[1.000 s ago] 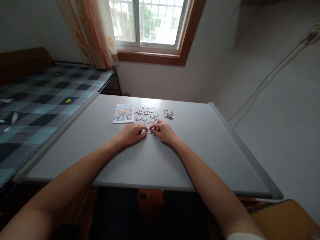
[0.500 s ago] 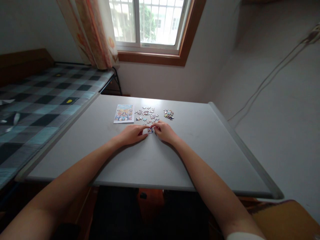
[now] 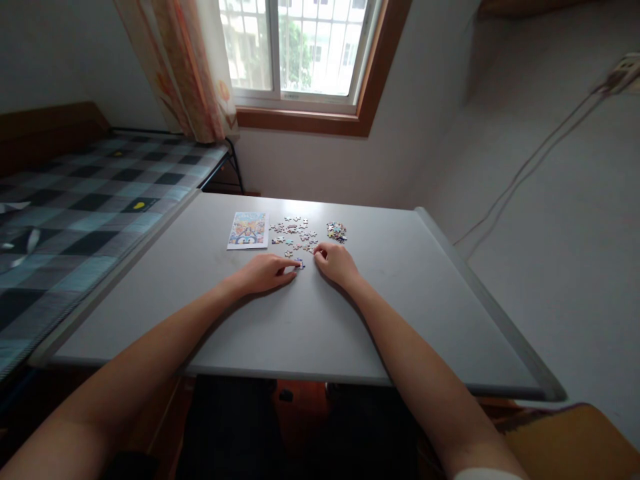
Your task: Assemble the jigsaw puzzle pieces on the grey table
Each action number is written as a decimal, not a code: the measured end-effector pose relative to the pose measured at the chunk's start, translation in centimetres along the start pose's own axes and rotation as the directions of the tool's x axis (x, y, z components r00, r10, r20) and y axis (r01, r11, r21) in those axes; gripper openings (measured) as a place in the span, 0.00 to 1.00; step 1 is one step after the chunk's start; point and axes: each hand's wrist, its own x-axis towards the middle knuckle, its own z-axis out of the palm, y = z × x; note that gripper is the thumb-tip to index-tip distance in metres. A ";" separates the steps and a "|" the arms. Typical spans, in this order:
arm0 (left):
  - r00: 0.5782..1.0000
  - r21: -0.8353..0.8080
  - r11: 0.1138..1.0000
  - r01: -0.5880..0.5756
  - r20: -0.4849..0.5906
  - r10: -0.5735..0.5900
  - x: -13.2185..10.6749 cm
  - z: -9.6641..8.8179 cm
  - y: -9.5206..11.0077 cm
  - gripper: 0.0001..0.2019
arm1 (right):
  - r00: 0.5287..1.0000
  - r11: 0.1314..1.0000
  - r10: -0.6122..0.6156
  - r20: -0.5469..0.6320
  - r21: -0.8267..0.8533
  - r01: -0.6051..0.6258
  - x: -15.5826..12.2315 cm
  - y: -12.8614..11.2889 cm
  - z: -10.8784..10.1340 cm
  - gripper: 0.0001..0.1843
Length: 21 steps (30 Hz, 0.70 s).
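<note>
A small cluster of dark, colourful puzzle pieces (image 3: 301,265) lies on the grey-white table (image 3: 300,320). My left hand (image 3: 267,272) holds it down with the index fingertip, the thumb just below at its near side. My right hand (image 3: 336,262) rests to the right of the cluster, apart from it. Its fingers are curled together, with the tips against the near edge of the loose puzzle pieces (image 3: 297,229). What these fingertips hold, if anything, is too small to make out.
Left of the loose pieces lies a printed picture sheet (image 3: 248,231). A heaped pile of puzzle pieces (image 3: 337,231) sits to their right. Beyond the table's left edge is a bed with a checked cover (image 3: 165,177); a window (image 3: 315,50) is behind.
My right hand has left the puzzle cluster and moved slightly right, to the loose pieces. The left index finger now presses on the cluster. The view has tilted a little upward.
</note>
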 end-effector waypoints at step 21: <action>1.000 0.016 1.000 0.006 -0.022 -0.006 0.0 0.0 0.1 0.19 | 0.995 0.996 -0.080 0.054 -0.021 0.081 -0.2 0.1 0.1 0.12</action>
